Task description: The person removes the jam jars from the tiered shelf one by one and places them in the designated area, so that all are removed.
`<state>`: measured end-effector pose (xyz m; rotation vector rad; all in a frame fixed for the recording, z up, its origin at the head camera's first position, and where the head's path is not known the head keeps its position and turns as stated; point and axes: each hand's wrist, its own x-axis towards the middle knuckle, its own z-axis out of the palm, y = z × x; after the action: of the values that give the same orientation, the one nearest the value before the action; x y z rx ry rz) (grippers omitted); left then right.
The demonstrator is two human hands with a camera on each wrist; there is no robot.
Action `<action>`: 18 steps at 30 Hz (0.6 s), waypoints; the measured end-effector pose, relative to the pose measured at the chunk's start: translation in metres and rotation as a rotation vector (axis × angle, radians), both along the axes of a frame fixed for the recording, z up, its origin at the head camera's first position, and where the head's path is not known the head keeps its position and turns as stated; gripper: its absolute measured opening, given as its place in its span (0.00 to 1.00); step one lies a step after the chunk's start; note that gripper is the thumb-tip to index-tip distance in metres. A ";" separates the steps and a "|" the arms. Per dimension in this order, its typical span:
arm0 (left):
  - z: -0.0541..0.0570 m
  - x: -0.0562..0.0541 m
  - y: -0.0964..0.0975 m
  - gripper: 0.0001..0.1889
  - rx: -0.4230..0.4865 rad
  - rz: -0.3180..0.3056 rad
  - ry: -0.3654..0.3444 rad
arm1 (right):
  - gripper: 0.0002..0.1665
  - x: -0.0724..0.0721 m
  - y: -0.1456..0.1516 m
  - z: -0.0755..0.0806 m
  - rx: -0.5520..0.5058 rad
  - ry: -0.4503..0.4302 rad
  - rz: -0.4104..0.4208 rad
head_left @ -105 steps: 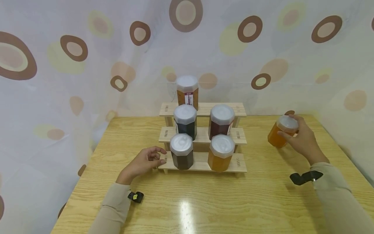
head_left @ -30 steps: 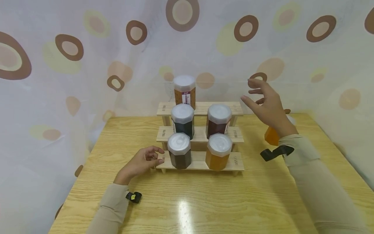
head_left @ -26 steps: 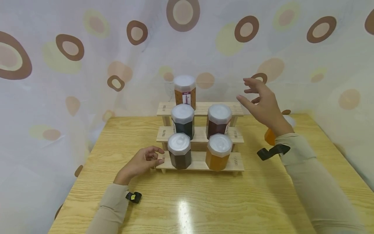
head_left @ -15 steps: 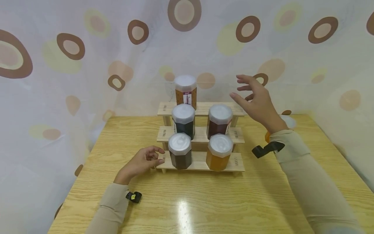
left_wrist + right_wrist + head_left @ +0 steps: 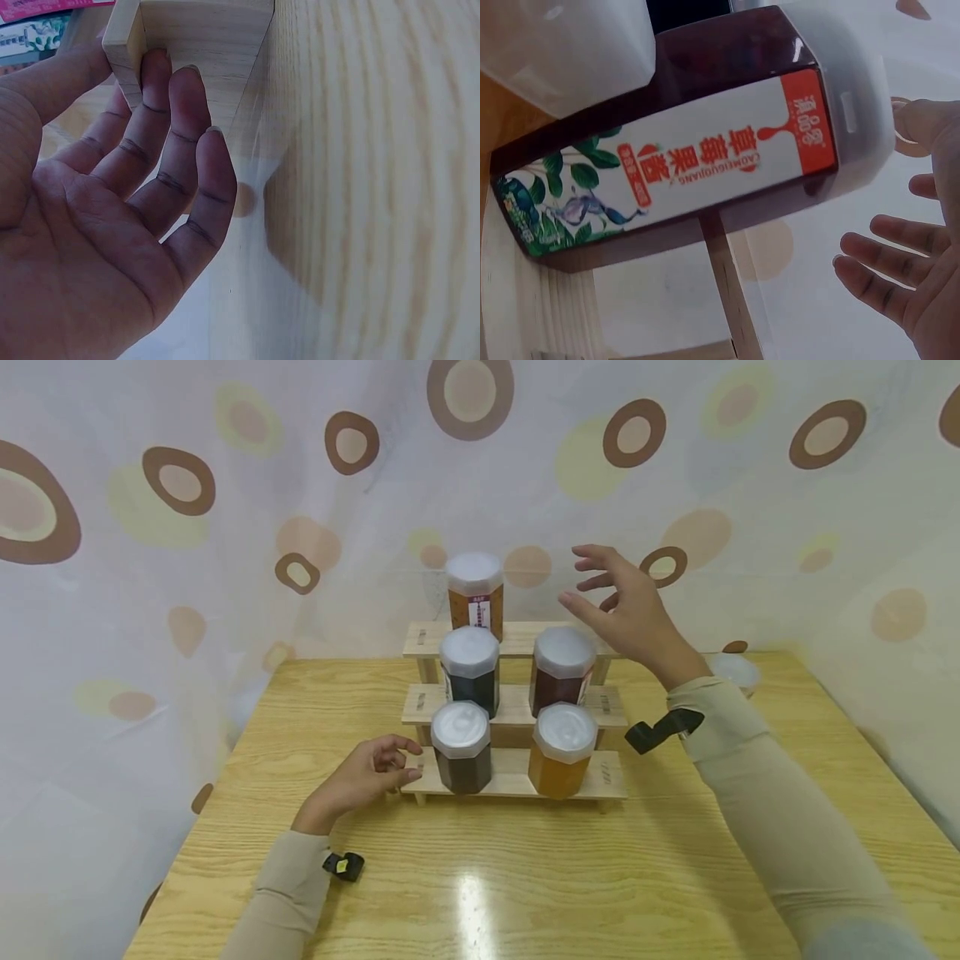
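Note:
In the head view my left hand [image 5: 367, 779] grips the left end of the bottom board of a three-tier wooden rack [image 5: 513, 768]; its thumb and fingertips meet the board end [image 5: 124, 45] in the left wrist view. My right hand [image 5: 626, 610] is in the air above the rack's right side, fingers spread and slightly bent, holding nothing. Below it on the middle tier stands a dark red jam jar [image 5: 561, 672], its red-and-white label [image 5: 682, 161] large in the right wrist view. Right of the rack, an orange jar's white lid [image 5: 735, 670] shows behind my right forearm.
A labelled orange-brown jar [image 5: 476, 597] stands at the left of the top tier. A dark jar [image 5: 471, 677] shares the middle tier; a grey-brown jar [image 5: 462, 752] and an amber jar [image 5: 562, 752] stand on the bottom tier. A patterned cloth [image 5: 225, 410] hangs behind the table [image 5: 375, 893].
My right hand has let go of the orange jar at the right, risen and moved left over the rack. The left hand stays at the rack's end.

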<state>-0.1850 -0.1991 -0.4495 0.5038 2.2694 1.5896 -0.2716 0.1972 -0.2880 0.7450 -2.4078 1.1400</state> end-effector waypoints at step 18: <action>0.000 0.000 -0.001 0.17 0.001 0.007 -0.002 | 0.37 -0.004 -0.035 0.012 0.057 -0.021 0.065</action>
<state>-0.1846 -0.1996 -0.4497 0.4949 2.2716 1.5941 -0.2758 0.1618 -0.2765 0.8394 -2.4590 1.1128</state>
